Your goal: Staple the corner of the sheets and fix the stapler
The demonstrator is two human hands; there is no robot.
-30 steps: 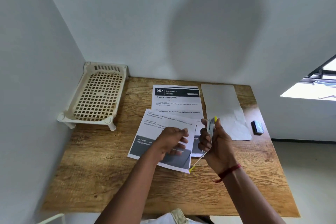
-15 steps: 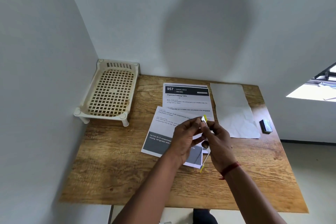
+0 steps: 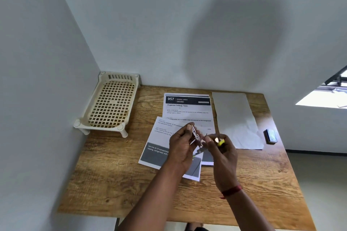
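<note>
Both hands are raised over the wooden desk, above the overlapped printed sheets. The left hand pinches a small metal stapler between thumb and curled fingers; it stands tilted, its upper end near the fingertips, its lower end pointing toward the papers. The right hand is just beside it, its fingers curled round a yellow-and-silver piece — motion blur hides whether that piece is joined to the stapler or apart from it.

Handling, as a judgement: the stapler looks light, rigid, hard-edged. Thin sheet metal — likely slick, with hinged or sliding parts that could pinch or spring. Best held by the flat side walls near the middle, away from the open end. The yellow piece seems small enough to slip from a loose pinch.

Around it: a cream lattice rack in the far-left corner against the wall, a blank grey sheet at the right, and a small dark box near the right edge, well apart from the hands. A red thread circles the right wrist.
</note>
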